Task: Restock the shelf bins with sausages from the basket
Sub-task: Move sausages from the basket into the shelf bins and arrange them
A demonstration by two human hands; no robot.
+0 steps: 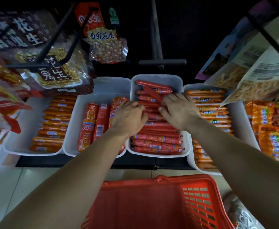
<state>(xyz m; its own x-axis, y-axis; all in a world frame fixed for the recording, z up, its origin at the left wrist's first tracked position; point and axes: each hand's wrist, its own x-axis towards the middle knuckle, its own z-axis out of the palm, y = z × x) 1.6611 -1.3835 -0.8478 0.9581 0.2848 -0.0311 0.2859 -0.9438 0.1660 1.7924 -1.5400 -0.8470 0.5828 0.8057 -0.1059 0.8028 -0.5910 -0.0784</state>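
Note:
A white shelf bin (157,76) in the middle holds many red sausages (157,141) lying crosswise. Both hands are inside it. My left hand (129,118) lies palm down on the stack with its fingers curled over the sausages. My right hand (178,109) reaches in from the right, its fingers bent round one or two sausages that lie slanted near the back. A red plastic basket (152,204) stands on the floor below the shelf; its inside looks bare where it shows.
Left of the middle bin, a white bin (102,85) holds larger red sausage packs, and further left another bin (16,129) holds orange sausages. Orange sausages fill the bin (206,103) to the right. Bags of peanuts (102,42) and snacks hang from hooks above.

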